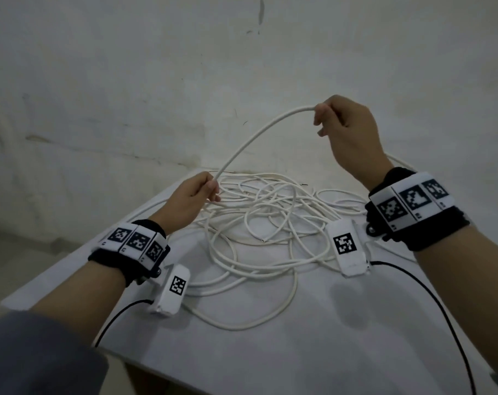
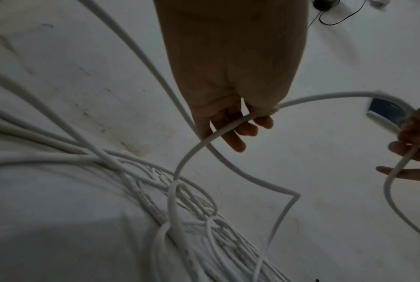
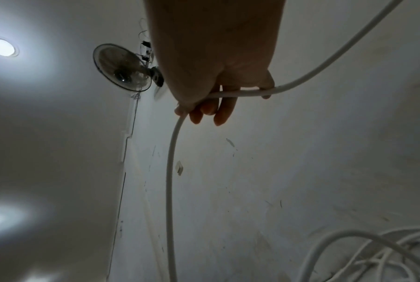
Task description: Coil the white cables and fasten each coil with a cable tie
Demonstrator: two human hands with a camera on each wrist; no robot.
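Both hands pinch one white cable (image 1: 250, 141): the right hand (image 1: 347, 129) lifts it high, the left hand (image 1: 193, 198) holds it low by the tangle (image 1: 259, 220) — seemingly to draw it free for coiling. The mess sprawls across a pale table (image 1: 299, 337) — scuffed white wall (image 1: 128, 81) behind.

A white worktop (image 1: 270, 352) stood against a scuffed, stained white wall (image 1: 128, 81). High on that wall hung a round fan (image 3: 123, 67), with a thin wire running down below it. Two round ceiling lights (image 3: 2, 47) glowed overhead.
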